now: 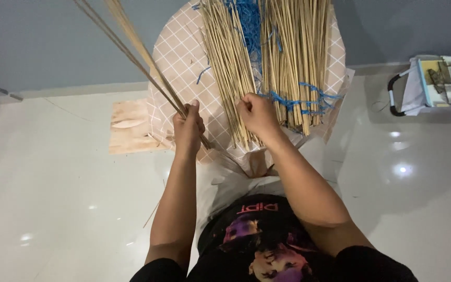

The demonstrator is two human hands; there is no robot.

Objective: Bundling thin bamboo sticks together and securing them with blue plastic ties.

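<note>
At frame centre, the left hand (188, 127) is closed around a thin handful of sticks (131, 49) slanting to the upper left, while the right hand (257, 112) pinches at the big stick pile (267, 57) above; judging by sizes, most sticks remain unpicked.

This looks like a room in a home put to use for handcraft, not a fitted workshop. The glossy white tiled floor (53, 209) mirrors ceiling lights and meets a plain grey wall (53, 42) at the far side. Bundles of thin bamboo sticks (267, 57) tied with blue plastic string (298, 99) lie on a checked pink cloth (178, 57). A small plywood board (129, 128) lies on the floor at left, and a white bag (434, 86) at right.
</note>
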